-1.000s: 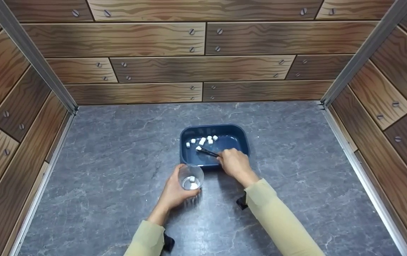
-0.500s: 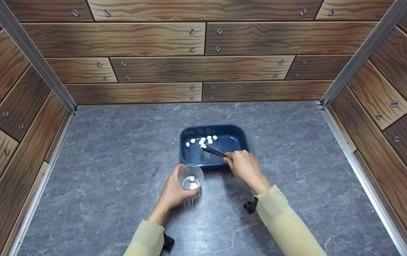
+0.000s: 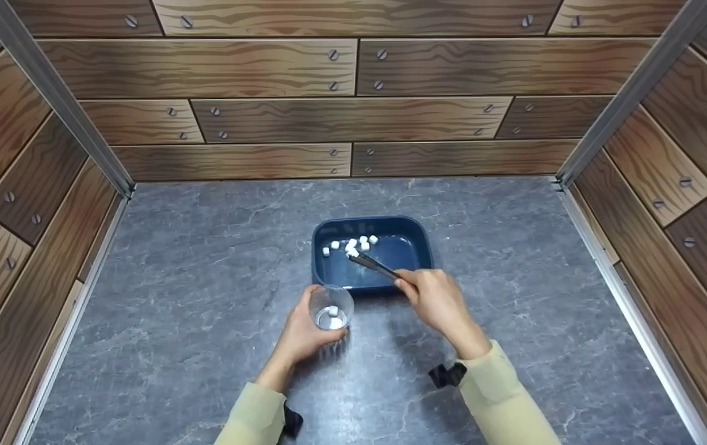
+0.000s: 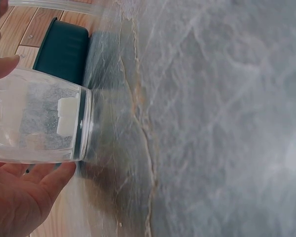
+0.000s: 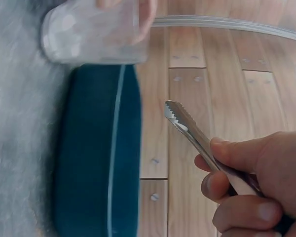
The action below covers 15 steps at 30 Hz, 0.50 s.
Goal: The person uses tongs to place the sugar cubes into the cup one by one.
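My left hand point(image 3: 305, 330) holds a clear cup point(image 3: 342, 298) upright on the grey surface, thumb on one side and fingers on the other. Two white cubes point(image 4: 66, 116) lie at the cup's bottom in the left wrist view. In my right hand point(image 3: 437, 300) is a pair of metal tongs point(image 5: 200, 140) with serrated tips, gripped between thumb and fingers. At the tips a small white cube point(image 3: 353, 253) shows in the head view; the right wrist view shows the tips above the bin's rim. Beneath them sits a dark blue bin point(image 3: 412, 250), with several white cubes point(image 3: 364, 246) towards its left.
The bin stands just beyond the cup on a grey marbled surface point(image 3: 205, 296). Wood-patterned walls point(image 3: 279, 117) close off the back and both sides, with metal strips point(image 3: 638, 327) along the edges.
My right hand has drawn back towards the lower right and the tongs have risen, their tips shifting slightly right with the white cube. My left hand and the cup have stayed put.
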### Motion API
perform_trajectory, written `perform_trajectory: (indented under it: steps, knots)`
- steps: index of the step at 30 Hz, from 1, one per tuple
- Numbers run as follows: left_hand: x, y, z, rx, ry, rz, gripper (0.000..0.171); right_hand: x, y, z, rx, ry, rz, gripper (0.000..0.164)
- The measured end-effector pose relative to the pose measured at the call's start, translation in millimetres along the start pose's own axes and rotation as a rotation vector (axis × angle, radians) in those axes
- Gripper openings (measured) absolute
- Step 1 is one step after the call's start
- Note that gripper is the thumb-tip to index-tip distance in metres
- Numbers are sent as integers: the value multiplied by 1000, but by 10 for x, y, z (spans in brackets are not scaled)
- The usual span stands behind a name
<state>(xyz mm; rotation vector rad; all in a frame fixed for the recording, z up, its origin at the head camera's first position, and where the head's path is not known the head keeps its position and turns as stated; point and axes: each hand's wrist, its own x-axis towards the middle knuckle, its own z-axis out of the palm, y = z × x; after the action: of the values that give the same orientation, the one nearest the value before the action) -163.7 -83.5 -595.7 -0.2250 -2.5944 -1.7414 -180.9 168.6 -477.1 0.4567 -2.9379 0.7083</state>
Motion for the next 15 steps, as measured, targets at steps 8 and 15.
perform_trajectory:
  steps: [8, 15]
  knots:
    - [0, -3, 1, -5, 7, 9, 95, -191, -132, -53, 7, 33, -118, 21]
    - [3, -3, 3, 11, 11, 11, 96, -303, -208, -82, -9, -2, -189, 19]
